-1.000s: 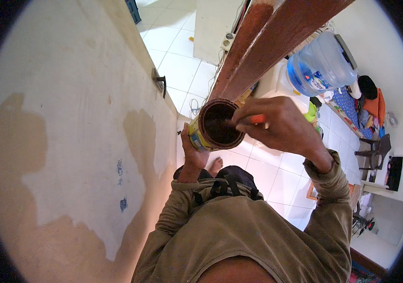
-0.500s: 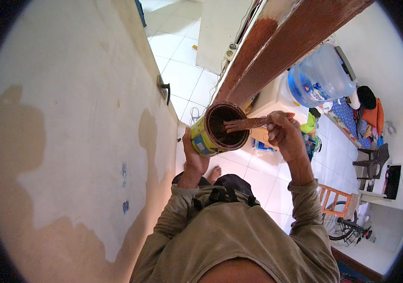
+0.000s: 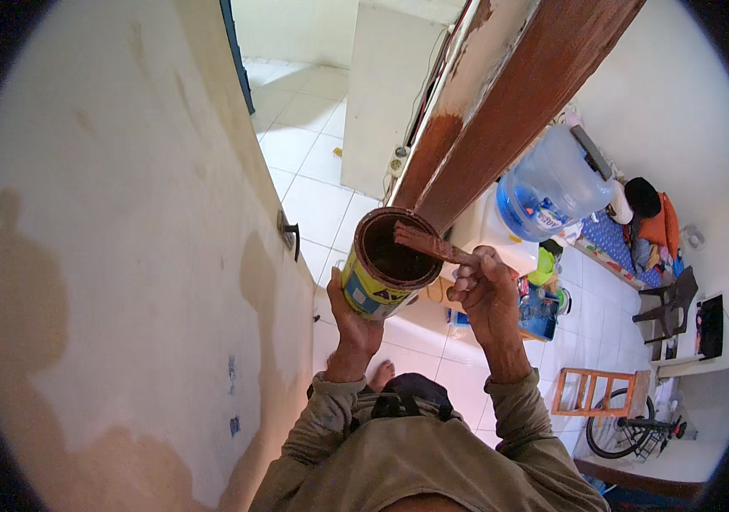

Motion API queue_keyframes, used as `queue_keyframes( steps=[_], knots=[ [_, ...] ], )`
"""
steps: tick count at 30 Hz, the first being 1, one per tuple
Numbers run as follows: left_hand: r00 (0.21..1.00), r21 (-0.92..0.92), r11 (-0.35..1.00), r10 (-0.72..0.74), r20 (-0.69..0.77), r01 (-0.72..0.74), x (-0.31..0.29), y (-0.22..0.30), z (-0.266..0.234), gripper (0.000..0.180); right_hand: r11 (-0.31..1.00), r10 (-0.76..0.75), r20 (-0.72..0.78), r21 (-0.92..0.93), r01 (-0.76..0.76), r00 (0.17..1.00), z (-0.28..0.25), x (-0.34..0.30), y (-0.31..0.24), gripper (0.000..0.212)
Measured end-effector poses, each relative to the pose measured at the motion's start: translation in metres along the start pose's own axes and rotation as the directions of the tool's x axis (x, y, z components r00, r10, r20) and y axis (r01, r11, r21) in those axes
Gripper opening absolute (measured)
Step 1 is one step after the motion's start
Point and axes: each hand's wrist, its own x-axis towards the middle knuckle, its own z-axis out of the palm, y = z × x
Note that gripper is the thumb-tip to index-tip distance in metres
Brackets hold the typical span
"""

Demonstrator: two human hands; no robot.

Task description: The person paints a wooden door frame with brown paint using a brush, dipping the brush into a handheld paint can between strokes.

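Observation:
My left hand (image 3: 354, 328) is wrapped round the side of a yellow and blue paint can (image 3: 373, 293), its open mouth tilted up. Brown paint coats the rim and the inside wall, and the depth of the paint is too dark to tell. Between the fingers of my right hand (image 3: 490, 294) is a paintbrush (image 3: 434, 245) covered in brown paint. Its bristles lie over the can's mouth, close to the far rim. Just beyond the can rises a wooden post (image 3: 518, 111), partly brown and partly pale and bare.
A cream door (image 3: 142, 256) with a dark handle (image 3: 289, 235) stands to my left. Right of the post, a large blue water bottle (image 3: 552, 192) sits on a white dispenser (image 3: 479, 235). Farther right are a dark chair (image 3: 671, 303), an orange wooden frame (image 3: 590, 392) and a bicycle (image 3: 624, 422).
The brush has risen from inside the can to above its mouth, its bristles now pointing toward the far rim. Both hands sit slightly lower in view, the right one also farther left.

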Motion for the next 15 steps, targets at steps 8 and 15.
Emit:
queue_keyframes(
  steps=[8,15],
  knots=[
    [0.994,0.061,0.993,0.101,0.046,-0.104,0.017,0.019,0.037,0.064,0.465,-0.711,0.249,-0.535,0.705,0.658,0.076,0.021,-0.073,0.017],
    [0.993,0.073,0.990,0.117,-0.004,-0.117,0.002,0.019,0.002,0.065,-0.486,-0.619,0.739,-0.626,0.610,0.265,0.122,0.043,-0.122,0.025]
  ],
)
